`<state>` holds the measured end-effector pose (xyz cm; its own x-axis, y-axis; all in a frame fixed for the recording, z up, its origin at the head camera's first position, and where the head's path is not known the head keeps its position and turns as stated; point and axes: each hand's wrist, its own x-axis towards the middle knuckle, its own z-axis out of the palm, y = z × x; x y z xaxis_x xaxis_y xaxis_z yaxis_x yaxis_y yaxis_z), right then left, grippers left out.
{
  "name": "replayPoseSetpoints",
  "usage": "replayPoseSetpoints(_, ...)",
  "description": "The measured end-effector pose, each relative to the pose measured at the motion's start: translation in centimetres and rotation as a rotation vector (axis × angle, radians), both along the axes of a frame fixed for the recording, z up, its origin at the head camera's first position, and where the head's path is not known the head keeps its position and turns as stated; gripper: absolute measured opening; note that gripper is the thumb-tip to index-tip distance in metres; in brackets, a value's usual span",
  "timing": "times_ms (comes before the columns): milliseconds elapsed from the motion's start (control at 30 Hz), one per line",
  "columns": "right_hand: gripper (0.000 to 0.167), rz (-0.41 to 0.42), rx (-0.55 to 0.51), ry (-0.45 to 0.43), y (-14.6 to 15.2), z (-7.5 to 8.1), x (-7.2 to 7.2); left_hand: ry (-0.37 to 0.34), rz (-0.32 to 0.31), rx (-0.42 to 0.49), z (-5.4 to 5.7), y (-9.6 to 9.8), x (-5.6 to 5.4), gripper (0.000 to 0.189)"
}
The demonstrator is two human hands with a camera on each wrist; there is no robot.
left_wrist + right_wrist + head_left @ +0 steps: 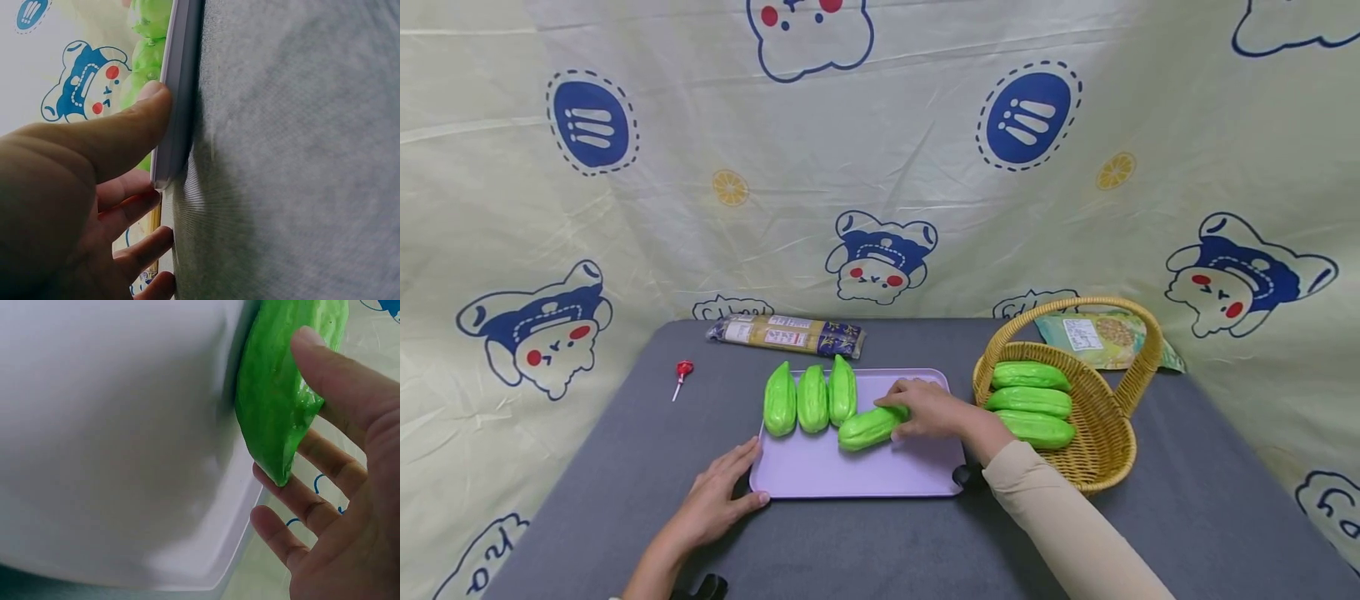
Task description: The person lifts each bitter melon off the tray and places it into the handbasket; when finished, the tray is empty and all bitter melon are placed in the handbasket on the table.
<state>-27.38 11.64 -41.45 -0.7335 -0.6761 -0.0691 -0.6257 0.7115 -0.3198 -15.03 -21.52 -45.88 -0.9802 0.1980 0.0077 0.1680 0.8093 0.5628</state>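
My right hand (928, 408) holds one end of a ridged green gourd (868, 429), thumb on one side and fingers on the other. That gourd lies slanted over the lilac tray (857, 477); its pointed tip shows between thumb and fingers in the right wrist view. Three similar gourds stand in a row along the tray's left half, the leftmost gourd (780, 402) closest to the rim. At the tray's near left corner rests my left hand (718, 492), fingers extended by the left edge. Its thumb (140, 115) touches the front edge in the left wrist view.
Right of the tray stands a wicker basket (1105, 450) with a tall handle, holding three more green gourds (1030, 402). Behind it lies a green packet (1093, 340). A long noodle-like package (786, 333) lies behind the tray, and a red lollipop (683, 371) to the left.
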Motion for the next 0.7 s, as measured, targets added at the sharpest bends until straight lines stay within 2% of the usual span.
replayPoseSetpoints(233,0.055,0.013,-0.038,0.029,0.2,-0.6,1.0,-0.016,0.007,0.001,0.0,0.0,0.0,0.072)
replayPoseSetpoints(500,0.054,-0.004,-0.127,0.077,0.8,-1.5,2.2,0.004,0.003,0.001,0.1,0.1,0.0,0.072)
replayPoseSetpoints(700,0.054,-0.037,-0.169,0.056,0.8,-2.3,2.8,-0.006,0.008,0.000,0.1,0.1,0.1,0.072)
